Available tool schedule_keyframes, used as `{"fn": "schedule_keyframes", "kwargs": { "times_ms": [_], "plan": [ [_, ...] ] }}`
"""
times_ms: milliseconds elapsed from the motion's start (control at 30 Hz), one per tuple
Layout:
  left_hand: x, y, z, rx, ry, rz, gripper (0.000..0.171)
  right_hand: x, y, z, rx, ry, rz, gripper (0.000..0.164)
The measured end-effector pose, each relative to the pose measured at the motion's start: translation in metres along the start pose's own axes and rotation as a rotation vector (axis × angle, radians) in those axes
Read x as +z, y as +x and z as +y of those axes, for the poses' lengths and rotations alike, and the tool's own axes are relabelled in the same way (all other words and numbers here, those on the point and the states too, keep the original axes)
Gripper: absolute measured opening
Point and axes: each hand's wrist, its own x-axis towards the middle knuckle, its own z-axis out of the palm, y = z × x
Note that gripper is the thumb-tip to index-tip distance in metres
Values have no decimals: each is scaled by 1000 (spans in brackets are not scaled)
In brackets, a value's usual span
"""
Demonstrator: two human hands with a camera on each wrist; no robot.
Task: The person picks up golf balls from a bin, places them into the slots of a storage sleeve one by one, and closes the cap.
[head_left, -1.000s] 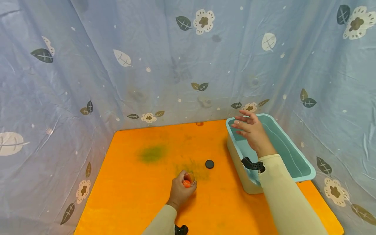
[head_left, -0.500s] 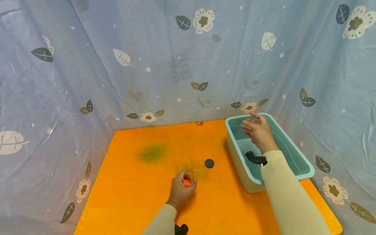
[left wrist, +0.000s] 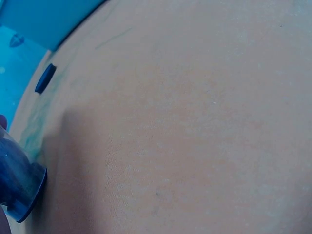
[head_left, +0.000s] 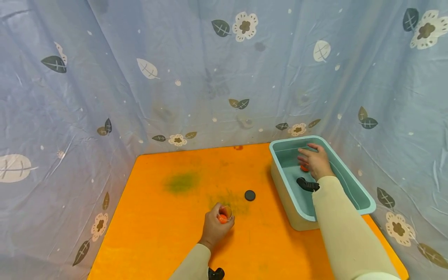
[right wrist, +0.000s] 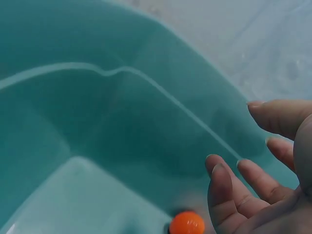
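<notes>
My left hand [head_left: 213, 229] grips a clear cup [head_left: 226, 211] at the front middle of the table, fingers and thumb around its sides. An orange ball [head_left: 222, 219] shows inside this cup. The left wrist view catches the cup [left wrist: 22, 178] at its left edge, with a flared rim. My right hand [head_left: 316, 160] is over the inside of a light-blue bin [head_left: 291, 214], fingers spread and loosely bent with nothing between them. Below the fingers, another orange ball [right wrist: 186, 223] is down in the bin, partly hidden by the hand in the head view.
A small black disc [head_left: 250, 195] lies on the orange table [head_left: 157, 233], between the cup and the bin. Patterned blue curtains [head_left: 196, 77] enclose the back and both sides. The bin stands close to the right-hand curtain.
My right hand has moved to the right and lower over the bin, and the orange ball beneath it now shows. The left hand holds the cup in the same spot.
</notes>
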Motion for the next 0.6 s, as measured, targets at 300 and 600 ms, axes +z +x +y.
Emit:
{"fn": "schedule_keyframes", "kwargs": {
  "times_ms": [300, 600],
  "plan": [
    [0, 1, -2, -2, -19, 10, 37, -6, 5, 10, 75, -15, 45, 87],
    [-1, 4, -3, 21, -25, 15, 37, -4, 15, 23, 78, -161, 92, 85]
  ]
}}
